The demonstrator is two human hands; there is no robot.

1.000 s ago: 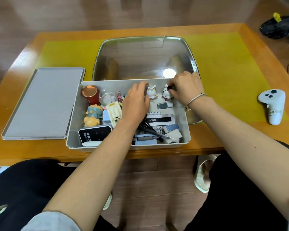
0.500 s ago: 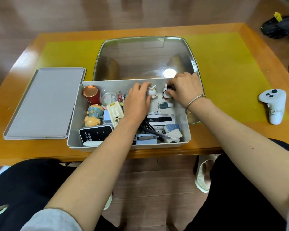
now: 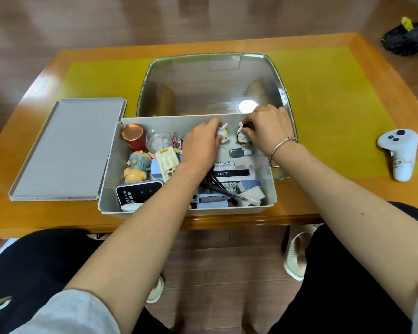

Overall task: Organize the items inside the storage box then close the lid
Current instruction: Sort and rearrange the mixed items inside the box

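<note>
Both our forearms reach forward from the near edge into the open grey rectangular plastic storage box [image 3: 270,186], which sits at the near edge of the orange wooden table [image 3: 348,194]. Our left hand [image 3: 200,145] lies palm down over the middle of the box, its curled fingers closing on the small white unicorn figurine [image 3: 223,135] at the far wall. Our right hand [image 3: 267,125], with a thin silver bangle [image 3: 281,147] at the wrist, bends over the far right corner and pinches the small white rabbit figurine [image 3: 241,138] just right of the unicorn. The box is crowded: a copper-topped red tin [image 3: 133,137] in the far left corner, a bear-shaped figurine [image 3: 135,167] nearer, a black Wi-Fi device [image 3: 139,192], pens [image 3: 212,198] and a grey nail polish bottle [image 3: 239,153]. The flat grey plastic lid [image 3: 65,150] lies just left of the box, upside down on the table.
</note>
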